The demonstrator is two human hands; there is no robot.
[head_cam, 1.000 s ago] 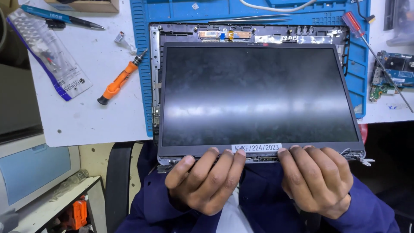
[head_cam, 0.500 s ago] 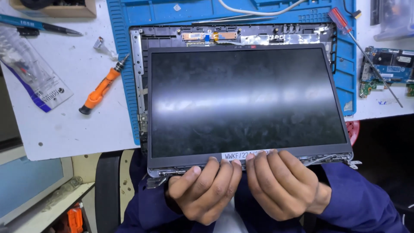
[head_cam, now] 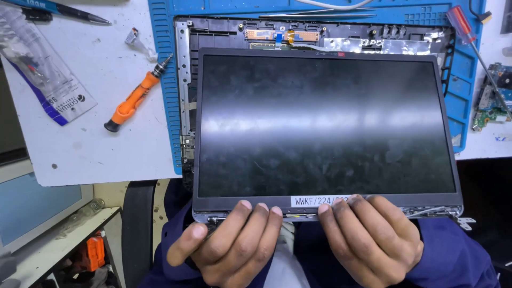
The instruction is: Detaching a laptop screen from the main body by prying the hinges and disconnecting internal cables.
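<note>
Right now both hands are on the near edge of the laptop screen panel [head_cam: 325,125], and that's the whole story of the grip: the left hand [head_cam: 226,248] has its fingers [head_cam: 250,224] curled up over the bottom bezel, and the right hand [head_cam: 370,242] does the same just beside it, fingers [head_cam: 346,218] closed onto the same strip, partly covering a white label [head_cam: 312,201]. So the fingers of both hands are clamped on the panel, close together near the middle of its lower edge. The panel stretches away from the fingertips, its long axis running left to right across them, dark glass facing up and smudged. Neither hand is nearer than the other; they share the edge evenly. Beyond the panel's far edge, away from the fingers, the grey laptop lid shell [head_cam: 320,37] lies on a blue work mat [head_cam: 165,80] on the counter [head_cam: 80,144]. Off past the left-hand fingers sits an orange screwdriver [head_cam: 136,96] beside a clear plastic packet [head_cam: 45,77]; past the right-hand fingers, a red-handled screwdriver [head_cam: 464,26] and a green circuit board [head_cam: 490,101]. Loose hinge brackets [head_cam: 461,220] stick out just right of the right-hand fingers.
</note>
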